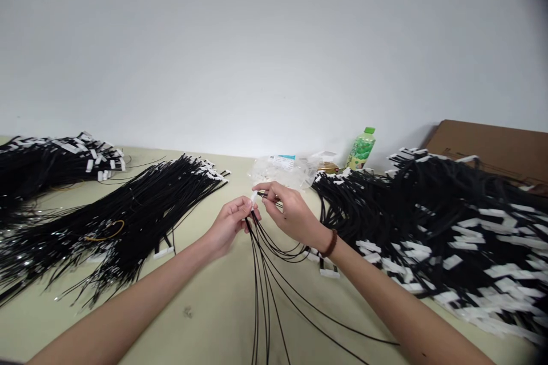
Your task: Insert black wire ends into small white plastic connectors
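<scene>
Black cables [265,262] hang from my left hand [229,225], pinched at their tops; my right hand [291,214] pinches a white connector [254,198] just above that grip, over the table [205,308].

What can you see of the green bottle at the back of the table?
The green bottle stands upright near the wall, behind the right-hand heap of black cables. It looks like clear plastic with a green cap and a green printed label. The cap is on. Neither hand touches it; a clear plastic bag lies to its left.
</scene>
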Motion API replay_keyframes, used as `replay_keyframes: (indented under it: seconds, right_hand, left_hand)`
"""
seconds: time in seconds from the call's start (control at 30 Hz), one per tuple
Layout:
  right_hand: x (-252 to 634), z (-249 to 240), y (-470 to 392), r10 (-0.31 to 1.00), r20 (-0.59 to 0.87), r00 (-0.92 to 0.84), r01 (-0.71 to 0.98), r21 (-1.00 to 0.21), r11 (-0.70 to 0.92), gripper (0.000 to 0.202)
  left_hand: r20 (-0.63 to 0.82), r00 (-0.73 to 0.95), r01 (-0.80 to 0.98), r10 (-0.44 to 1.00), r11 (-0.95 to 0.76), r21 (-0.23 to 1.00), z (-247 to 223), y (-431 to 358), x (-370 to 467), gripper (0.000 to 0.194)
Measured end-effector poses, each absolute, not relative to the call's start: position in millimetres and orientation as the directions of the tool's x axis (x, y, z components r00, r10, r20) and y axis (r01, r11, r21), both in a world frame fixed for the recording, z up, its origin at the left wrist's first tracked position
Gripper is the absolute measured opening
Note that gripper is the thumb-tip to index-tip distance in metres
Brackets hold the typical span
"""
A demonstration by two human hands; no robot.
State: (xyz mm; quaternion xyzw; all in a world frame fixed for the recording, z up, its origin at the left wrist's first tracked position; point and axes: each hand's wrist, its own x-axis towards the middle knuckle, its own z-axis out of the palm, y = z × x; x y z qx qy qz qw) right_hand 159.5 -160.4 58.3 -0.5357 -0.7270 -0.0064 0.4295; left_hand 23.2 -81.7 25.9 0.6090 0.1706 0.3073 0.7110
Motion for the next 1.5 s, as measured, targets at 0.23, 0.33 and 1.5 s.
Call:
replay_keyframes:
  seconds: [0.23, 0.33, 1.5]
  right_hand:
    - [162.1, 55.1, -159.4, 0.665, 0.719, -0.2, 0.909, -0.117, 0.4, 0.02]
    - [162.4, 54.9, -162.1, 0.663, 0.674, -0.325, 0.899, 0.003, 0.438, 0.028]
    - [179.4, 70.1, -163.0, 0.51, 0.833, 0.215, 0.909, -0.362, 0.207, 0.015]
  left_hand:
    - [0.109, 0.684, -0.271, 0.721, 0.113, 0.956, 24.1, -76.5, 23.4, 0.021]
    - [0.089, 0.644, -0.294, 0.76, 0.138, 0.946, 22.9, -73.5, 23.4, 0.021]
    - [0.006, 0.584, -0.189, 0.811, 0.129, 0.974, 11.0, -64.7, 23.3, 0.028]
